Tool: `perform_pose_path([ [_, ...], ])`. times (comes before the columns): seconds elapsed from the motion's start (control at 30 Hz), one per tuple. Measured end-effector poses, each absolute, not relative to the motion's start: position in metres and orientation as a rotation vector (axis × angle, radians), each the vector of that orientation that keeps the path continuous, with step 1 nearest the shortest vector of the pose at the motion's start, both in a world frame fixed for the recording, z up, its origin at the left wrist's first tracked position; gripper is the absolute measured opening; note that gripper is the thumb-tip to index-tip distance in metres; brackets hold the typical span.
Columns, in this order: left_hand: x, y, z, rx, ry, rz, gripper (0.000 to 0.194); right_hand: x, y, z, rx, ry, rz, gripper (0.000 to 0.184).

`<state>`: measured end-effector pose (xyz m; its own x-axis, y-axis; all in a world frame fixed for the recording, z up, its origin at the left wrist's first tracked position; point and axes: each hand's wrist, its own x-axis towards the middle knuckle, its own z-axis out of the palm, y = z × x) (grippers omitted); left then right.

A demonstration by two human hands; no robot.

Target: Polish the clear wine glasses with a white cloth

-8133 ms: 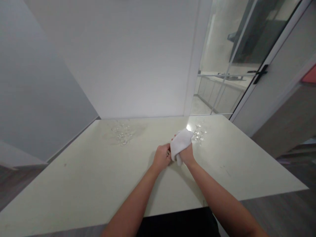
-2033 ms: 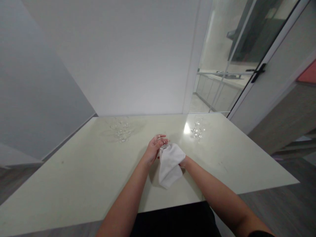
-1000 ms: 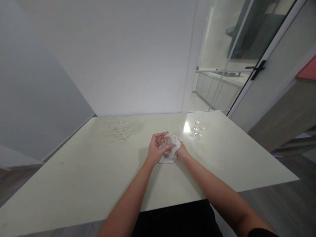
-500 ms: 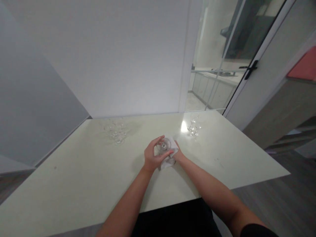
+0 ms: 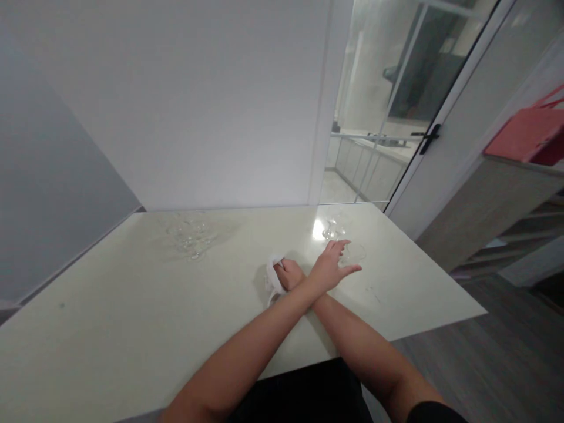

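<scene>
My left hand (image 5: 330, 265) reaches across above my right forearm, thumb and fingers spread apart. Just beyond its fingertips stands a clear glass (image 5: 358, 252), faint against the table; contact between them is hard to make out. My right hand (image 5: 289, 275) is closed around a bunched white cloth (image 5: 272, 279), low over the table in front of me. Part of the cloth hides behind the hand.
A cluster of clear glasses (image 5: 189, 235) stands at the back left of the pale table (image 5: 145, 317). A few more glasses (image 5: 332, 228) stand at the back right. Behind are a white wall and a glass door (image 5: 374, 106); a pink bag (image 5: 529, 135) sits on a shelf.
My left hand has moved right, crossing over my right arm, and has let go of the glass. My right hand has shifted slightly left with the cloth. The view has turned right.
</scene>
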<state>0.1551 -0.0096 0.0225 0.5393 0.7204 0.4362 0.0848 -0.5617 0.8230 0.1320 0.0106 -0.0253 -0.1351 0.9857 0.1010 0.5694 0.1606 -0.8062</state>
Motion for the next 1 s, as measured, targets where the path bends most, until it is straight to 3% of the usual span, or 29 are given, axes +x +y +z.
perform_pose_path([
  [0.27,0.192,0.022,0.001,1.863,0.855,0.893,0.073,0.134,0.019,-0.028,-1.448,-1.87,0.84,0.029],
  [0.53,0.17,-0.005,0.0,2.62,1.091,0.234,0.064,0.133,0.012,-0.016,-1.434,-1.963,0.755,0.031],
  [1.0,0.18,-0.006,-0.005,2.746,0.956,0.165,0.065,0.137,0.015,-0.028,-1.34,-1.998,0.735,0.028],
])
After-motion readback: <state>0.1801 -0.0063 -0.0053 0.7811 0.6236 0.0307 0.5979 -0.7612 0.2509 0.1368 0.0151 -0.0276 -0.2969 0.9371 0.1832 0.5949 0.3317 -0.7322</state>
